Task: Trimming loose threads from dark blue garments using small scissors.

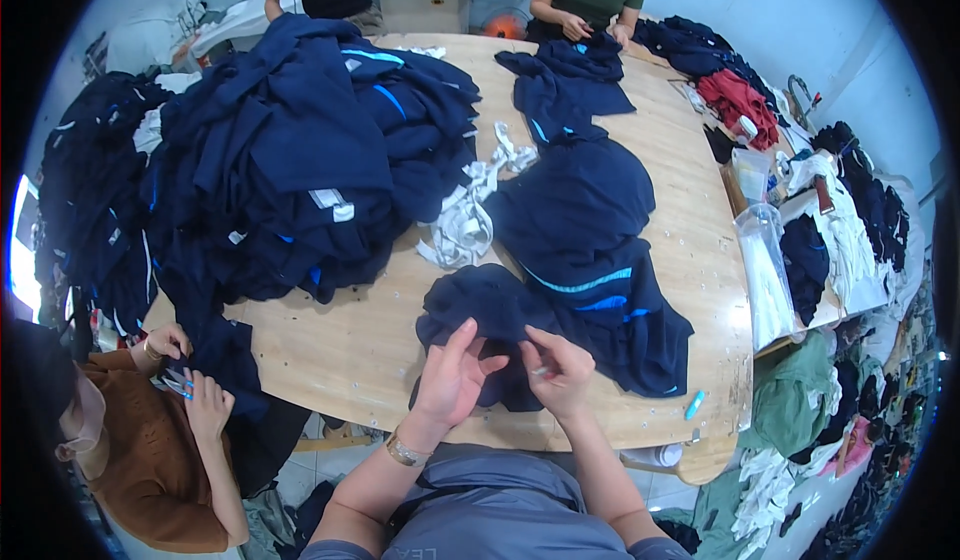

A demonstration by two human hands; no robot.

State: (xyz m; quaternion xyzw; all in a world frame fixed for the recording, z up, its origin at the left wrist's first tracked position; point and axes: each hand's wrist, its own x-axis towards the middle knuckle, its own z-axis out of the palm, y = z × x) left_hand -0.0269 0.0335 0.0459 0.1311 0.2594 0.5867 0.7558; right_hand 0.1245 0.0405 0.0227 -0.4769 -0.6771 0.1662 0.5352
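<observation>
A dark navy garment lies bunched on the table directly in front of me. My left hand is at its near part, palm turned inward, with thumb and fingers apart against the cloth. My right hand pinches the cloth at the right side of the same piece. Something small and pale shows by its fingertips, too small to name. Beyond my hands, more navy garments with light-blue stripes stretch away over the table.
A high heap of navy garments covers the table's left. White fabric strips lie in the middle, a turquoise marker-like object at the near right. One co-worker sits left, another works opposite. Clear plastic bags hang at the right edge.
</observation>
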